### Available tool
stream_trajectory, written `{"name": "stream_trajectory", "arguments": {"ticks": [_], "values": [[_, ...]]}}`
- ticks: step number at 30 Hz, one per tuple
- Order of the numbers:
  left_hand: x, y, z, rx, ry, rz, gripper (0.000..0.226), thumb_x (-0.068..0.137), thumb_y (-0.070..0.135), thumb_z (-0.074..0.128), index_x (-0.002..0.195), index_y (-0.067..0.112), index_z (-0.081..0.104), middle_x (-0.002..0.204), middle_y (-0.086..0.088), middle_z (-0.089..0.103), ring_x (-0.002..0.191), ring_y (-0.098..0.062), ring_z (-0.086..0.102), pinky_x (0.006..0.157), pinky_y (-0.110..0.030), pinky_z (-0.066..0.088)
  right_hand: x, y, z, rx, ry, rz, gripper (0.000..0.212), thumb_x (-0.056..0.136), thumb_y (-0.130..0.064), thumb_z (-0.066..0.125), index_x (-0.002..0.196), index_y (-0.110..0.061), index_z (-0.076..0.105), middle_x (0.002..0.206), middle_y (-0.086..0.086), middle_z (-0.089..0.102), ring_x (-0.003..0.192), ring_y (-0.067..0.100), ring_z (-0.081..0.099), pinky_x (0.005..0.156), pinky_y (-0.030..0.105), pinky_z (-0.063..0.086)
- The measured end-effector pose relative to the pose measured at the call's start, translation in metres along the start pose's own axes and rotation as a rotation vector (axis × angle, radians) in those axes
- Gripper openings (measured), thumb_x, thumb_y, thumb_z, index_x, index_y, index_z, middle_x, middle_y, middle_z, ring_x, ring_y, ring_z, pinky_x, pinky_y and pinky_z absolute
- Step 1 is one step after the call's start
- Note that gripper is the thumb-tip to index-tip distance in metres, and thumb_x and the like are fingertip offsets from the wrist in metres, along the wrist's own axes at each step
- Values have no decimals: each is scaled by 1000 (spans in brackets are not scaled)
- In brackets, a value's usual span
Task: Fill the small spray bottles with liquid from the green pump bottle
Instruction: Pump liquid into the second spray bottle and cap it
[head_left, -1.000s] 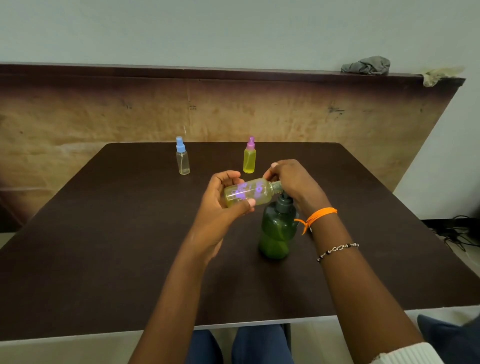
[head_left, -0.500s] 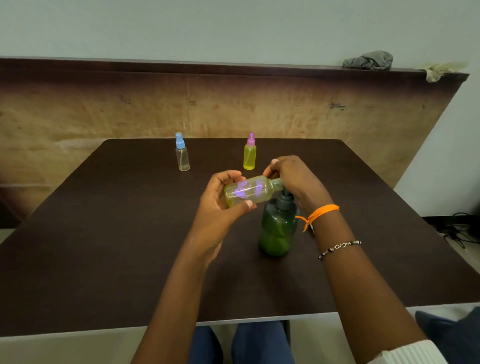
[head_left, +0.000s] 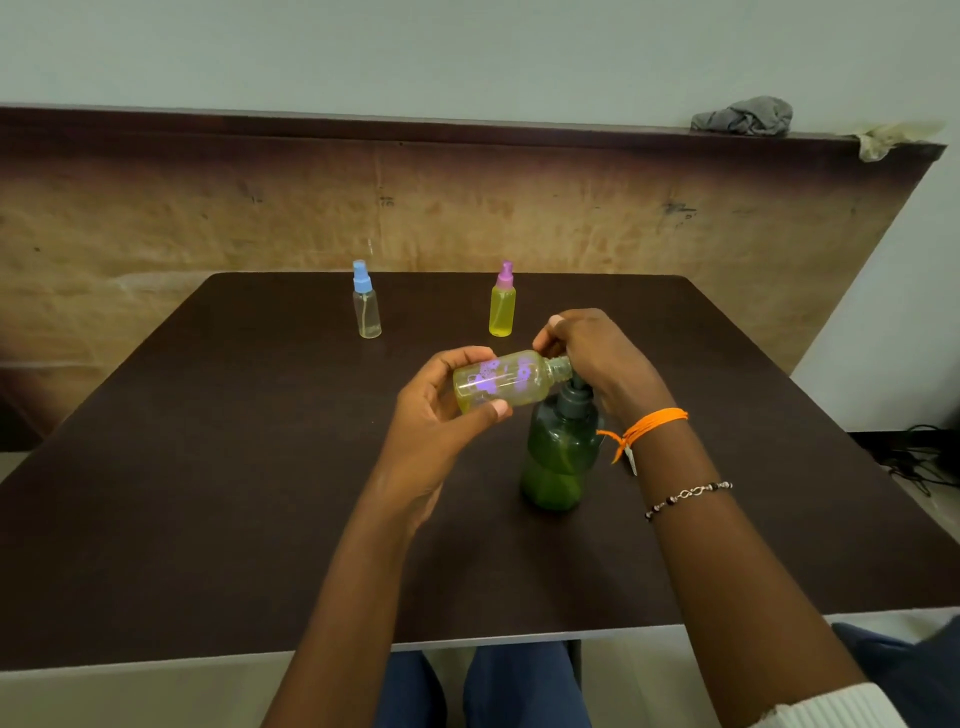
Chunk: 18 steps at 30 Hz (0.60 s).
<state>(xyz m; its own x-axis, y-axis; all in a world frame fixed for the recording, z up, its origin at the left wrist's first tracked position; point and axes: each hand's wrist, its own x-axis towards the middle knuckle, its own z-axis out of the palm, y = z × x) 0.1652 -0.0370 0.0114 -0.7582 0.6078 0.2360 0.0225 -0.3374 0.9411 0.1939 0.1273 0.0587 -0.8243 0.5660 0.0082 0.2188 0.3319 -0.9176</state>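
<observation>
- Left hand (head_left: 441, 415): gripping a small clear bottle (head_left: 501, 382) with purple print, thumb curling under it and fingers over the top; the bottle is lying nearly sideways above the desk (head_left: 208, 493), its open neck pointing right.
- Small clear bottle: holding yellowish liquid; its neck is meeting the pump head of the green pump bottle (head_left: 561, 457).
- Right hand (head_left: 597, 353): sitting over the pump head, fingers curling down around the pump and the small bottle's neck; exactly what the fingertips are pinching I cannot tell.
- Green pump bottle: standing upright on the desk, below the two hands.
- Blue-capped spray bottle (head_left: 366, 306): standing upright toward the far edge of the desk, looking nearly empty.
- Pink-capped spray bottle (head_left: 502, 306): standing upright to the right of the blue one, well apart from it, full of yellow liquid.
- Right wrist: wearing an orange thread (head_left: 649, 423) and a beaded bracelet (head_left: 688, 496).
- Ledge behind the desk: carrying a grey cloth (head_left: 743, 115).
</observation>
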Motion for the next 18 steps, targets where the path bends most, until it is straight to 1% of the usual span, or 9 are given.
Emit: {"name": "stream_trajectory", "arguments": {"ticks": [2, 4, 6, 9, 12, 15, 18], "values": [[0, 2, 0, -6, -2, 4, 41, 69, 1, 69, 106, 19, 61, 105, -1, 67, 98, -16, 64, 88, -34, 54, 0, -5, -2, -36, -40, 0, 45, 100, -12, 32, 62, -8, 57, 63, 6, 52, 59, 14, 44, 60, 26, 35], [0, 3, 0, -19, -8, 15, 41, 75, -9, 66, 106, 18, 61, 104, 0, 66, 97, -14, 64, 84, -31, 54, -1, -8, -3, -22, -83, 19, 44, 100, -13, 32, 65, -7, 58, 65, 6, 53, 60, 15, 44, 61, 26, 35], [-1, 4, 1, -36, -19, 19, 43, 79, -15, 58, 107, 17, 60, 104, 0, 66, 96, -13, 64, 79, -26, 54, -1, -7, -2, 29, -86, 28, 44, 100, -12, 32, 64, -7, 58, 64, 6, 53, 59, 15, 45, 61, 26, 36], [-2, 1, 2, -42, -27, 11, 44, 80, -16, 56, 110, 16, 59, 108, -3, 65, 98, -15, 64, 78, -24, 53, -1, -2, -1, 44, -21, 15, 46, 99, -11, 33, 60, -9, 56, 62, 5, 52, 58, 15, 44, 60, 26, 36], [-2, -1, 1, -62, -22, 8, 44, 80, -14, 57, 113, 15, 59, 112, -5, 64, 100, -15, 64, 79, -25, 54, -2, 2, 1, 32, 9, 2, 46, 99, -11, 34, 58, -9, 54, 60, 5, 50, 55, 15, 42, 57, 27, 34], [-3, -1, 1, -83, -20, 11, 45, 80, -14, 57, 115, 14, 58, 112, -5, 64, 99, -14, 64, 79, -25, 54, -4, -1, 1, 41, -23, 16, 45, 99, -12, 34, 60, -9, 55, 61, 6, 51, 56, 16, 43, 57, 27, 36], [-3, 1, 0, -82, -23, 12, 45, 80, -14, 56, 116, 13, 57, 113, -5, 63, 99, -13, 64, 79, -25, 54, -2, -8, -2, 2, -89, 53, 44, 99, -13, 35, 62, -8, 59, 65, 6, 53, 61, 16, 46, 64, 28, 37]]}}
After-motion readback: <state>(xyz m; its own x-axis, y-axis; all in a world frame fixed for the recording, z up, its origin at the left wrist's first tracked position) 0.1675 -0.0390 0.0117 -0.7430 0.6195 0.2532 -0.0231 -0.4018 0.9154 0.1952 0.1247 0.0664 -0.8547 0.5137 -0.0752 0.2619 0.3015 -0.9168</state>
